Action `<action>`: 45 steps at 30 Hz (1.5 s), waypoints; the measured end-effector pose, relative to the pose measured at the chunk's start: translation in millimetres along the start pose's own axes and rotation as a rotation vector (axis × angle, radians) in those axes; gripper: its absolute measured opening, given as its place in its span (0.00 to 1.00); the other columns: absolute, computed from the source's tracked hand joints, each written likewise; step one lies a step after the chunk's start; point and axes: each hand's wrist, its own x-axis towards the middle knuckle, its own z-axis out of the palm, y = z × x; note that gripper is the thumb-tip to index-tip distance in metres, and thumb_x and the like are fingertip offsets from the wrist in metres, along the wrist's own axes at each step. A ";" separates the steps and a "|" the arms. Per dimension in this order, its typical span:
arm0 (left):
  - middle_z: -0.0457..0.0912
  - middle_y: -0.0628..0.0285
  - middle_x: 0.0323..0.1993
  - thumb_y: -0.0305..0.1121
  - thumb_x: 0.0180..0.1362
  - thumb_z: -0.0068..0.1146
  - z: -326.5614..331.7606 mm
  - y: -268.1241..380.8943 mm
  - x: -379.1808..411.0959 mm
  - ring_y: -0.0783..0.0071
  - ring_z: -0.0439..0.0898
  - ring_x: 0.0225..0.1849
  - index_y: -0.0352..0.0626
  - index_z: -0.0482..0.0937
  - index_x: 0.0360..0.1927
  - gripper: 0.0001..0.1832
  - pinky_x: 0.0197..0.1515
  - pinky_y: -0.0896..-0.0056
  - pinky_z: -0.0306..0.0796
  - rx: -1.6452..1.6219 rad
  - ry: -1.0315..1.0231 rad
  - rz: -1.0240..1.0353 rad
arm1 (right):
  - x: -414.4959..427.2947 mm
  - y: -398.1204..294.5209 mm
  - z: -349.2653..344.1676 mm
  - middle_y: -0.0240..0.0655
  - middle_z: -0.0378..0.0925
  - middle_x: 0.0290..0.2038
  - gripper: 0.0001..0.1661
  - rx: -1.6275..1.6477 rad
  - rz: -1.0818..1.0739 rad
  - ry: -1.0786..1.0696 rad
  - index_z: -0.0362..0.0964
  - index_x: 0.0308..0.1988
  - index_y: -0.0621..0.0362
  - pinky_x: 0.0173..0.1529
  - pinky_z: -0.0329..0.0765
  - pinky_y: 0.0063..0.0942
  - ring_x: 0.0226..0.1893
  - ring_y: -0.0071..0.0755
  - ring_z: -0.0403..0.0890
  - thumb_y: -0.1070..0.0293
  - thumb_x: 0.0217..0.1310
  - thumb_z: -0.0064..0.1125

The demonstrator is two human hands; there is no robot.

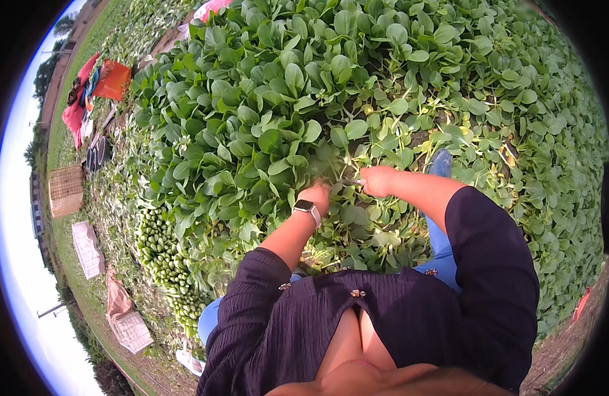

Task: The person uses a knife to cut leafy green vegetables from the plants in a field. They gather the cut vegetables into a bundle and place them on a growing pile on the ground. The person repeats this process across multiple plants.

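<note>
Leafy green plants, which look like bok choy, grow densely in front of me. My left hand, with a watch on its wrist, reaches in at the base of the plants; leaves and blur hide its fingers, so its hold is unclear. To its right, my right hand is closed around the handle of a small metal-bladed tool, probably a knife, that points left towards my left hand. Cut leaves and yellowed leaves lie around both hands.
Harvested bok choy lies in a long pile at left, stem ends showing. Beyond are plastic crates, a woven basket, an orange-red container and cloths. My blue boot stands among leaves on the right.
</note>
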 end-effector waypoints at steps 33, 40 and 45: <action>0.79 0.54 0.45 0.24 0.54 0.54 0.3 -23.3 -95.6 0.61 0.81 0.33 0.40 0.82 0.41 0.12 0.38 0.65 0.76 -0.618 0.344 -0.026 | 59.3 -7.2 41.3 0.46 0.77 0.48 0.18 0.108 -0.060 -0.121 0.68 0.53 0.56 0.46 0.77 0.41 0.44 0.46 0.81 0.64 0.66 0.46; 0.69 0.53 0.60 0.22 0.58 0.55 -50.5 45.7 -91.8 0.77 0.75 0.30 0.40 0.72 0.61 0.25 0.36 0.77 0.72 -0.922 0.289 0.116 | -25.6 -22.4 -44.1 0.27 0.71 0.30 0.21 1.420 -0.075 -0.111 0.68 0.40 0.53 0.19 0.59 0.15 0.19 0.14 0.61 0.54 0.56 0.68; 0.49 0.42 0.73 0.23 0.57 0.60 -83.3 48.2 -76.4 0.72 0.85 0.41 0.51 0.64 0.69 0.35 0.44 0.73 0.78 -0.775 -0.229 0.192 | -26.0 -6.3 -43.9 0.35 0.75 0.26 0.19 0.582 -0.317 0.499 0.69 0.31 0.59 0.33 0.73 0.36 0.27 0.39 0.76 0.58 0.50 0.70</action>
